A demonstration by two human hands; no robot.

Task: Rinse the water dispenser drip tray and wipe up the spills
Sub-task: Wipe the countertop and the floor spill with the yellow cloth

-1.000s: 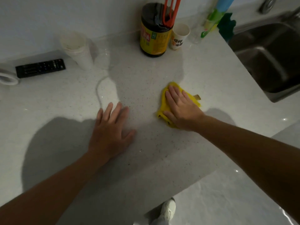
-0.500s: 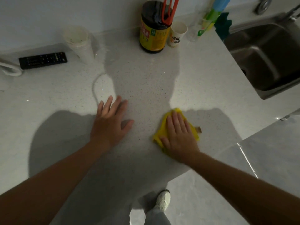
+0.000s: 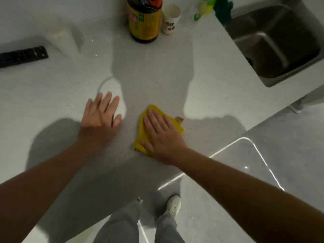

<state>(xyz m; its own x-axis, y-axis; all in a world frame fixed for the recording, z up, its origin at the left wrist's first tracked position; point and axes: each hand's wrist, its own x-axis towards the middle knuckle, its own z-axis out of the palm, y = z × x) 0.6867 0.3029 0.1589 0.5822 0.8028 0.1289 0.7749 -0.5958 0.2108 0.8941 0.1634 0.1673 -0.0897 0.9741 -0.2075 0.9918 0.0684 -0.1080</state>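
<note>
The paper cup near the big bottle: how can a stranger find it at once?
Find the sink, then look left along the counter's back edge to the dark bottle. The paper cup stands beside it, on the sink side: white, open-topped, with printed characters.

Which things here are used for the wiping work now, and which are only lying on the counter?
In use:
- yellow cloth
- right hand, flat on the cloth
- left hand, flat on the counter
- sink, for rinsing

Lying about:
- remote control
- dark sauce bottle
- paper cup
- stacked white cups
</note>
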